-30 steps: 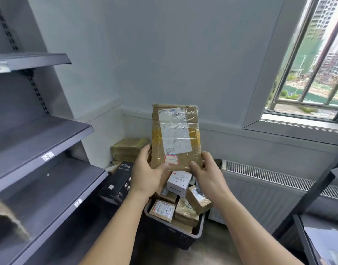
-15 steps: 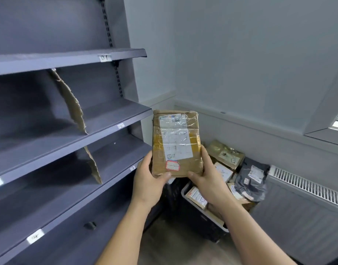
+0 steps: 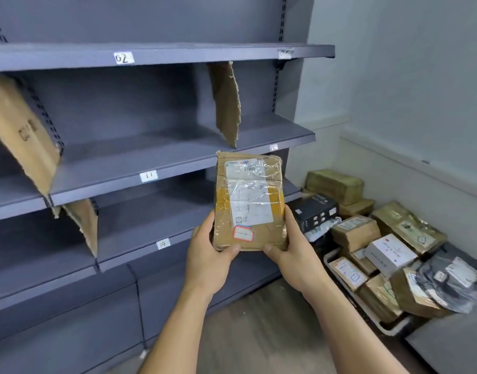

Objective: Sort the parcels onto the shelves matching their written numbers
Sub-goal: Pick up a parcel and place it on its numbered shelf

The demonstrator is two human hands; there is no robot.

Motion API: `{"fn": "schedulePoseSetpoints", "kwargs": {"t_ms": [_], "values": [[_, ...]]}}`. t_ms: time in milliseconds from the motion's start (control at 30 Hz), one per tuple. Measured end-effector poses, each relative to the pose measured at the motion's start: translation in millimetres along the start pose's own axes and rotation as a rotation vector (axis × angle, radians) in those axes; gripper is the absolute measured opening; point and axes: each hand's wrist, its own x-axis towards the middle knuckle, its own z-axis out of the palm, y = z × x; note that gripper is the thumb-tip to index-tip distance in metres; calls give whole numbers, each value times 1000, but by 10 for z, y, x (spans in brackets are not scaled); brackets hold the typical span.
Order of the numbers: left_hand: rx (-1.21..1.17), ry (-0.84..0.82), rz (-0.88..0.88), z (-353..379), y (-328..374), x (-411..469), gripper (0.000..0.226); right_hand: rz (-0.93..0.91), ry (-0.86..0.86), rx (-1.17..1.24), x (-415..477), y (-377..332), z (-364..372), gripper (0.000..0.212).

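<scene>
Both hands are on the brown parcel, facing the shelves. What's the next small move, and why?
Probably raise the brown parcel toward the camera to read its red-bordered sticker: the writing there is illegible here. The left hand and right hand grip its lower corners, and the shelf tags 02, 11 and 14 are readable for matching.

Shelves (image 3: 178, 160) left; parcel bin (image 3: 380, 323) right, floor.

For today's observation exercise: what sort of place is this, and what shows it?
Probably a parcel sorting or pickup room: grey shelves with handwritten number labels, a crate heaped with taped parcels beside them, and the held parcel awaiting its shelf.
</scene>
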Motion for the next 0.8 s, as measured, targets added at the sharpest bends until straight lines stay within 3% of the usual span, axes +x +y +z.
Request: {"fn": "schedulePoseSetpoints", "kwargs": {"t_ms": [267, 433, 800], "values": [[-1, 246, -54, -683, -58, -449, 72, -97, -280, 5, 31, -248, 649, 85], [-49, 441, -118, -838, -31, -787, 71, -200, -470, 26, 3, -389, 856, 80], [-59, 780, -268, -1202, -230, -1545, 69, -245, -781, 44, -334, -482, 1594, 74]]}}
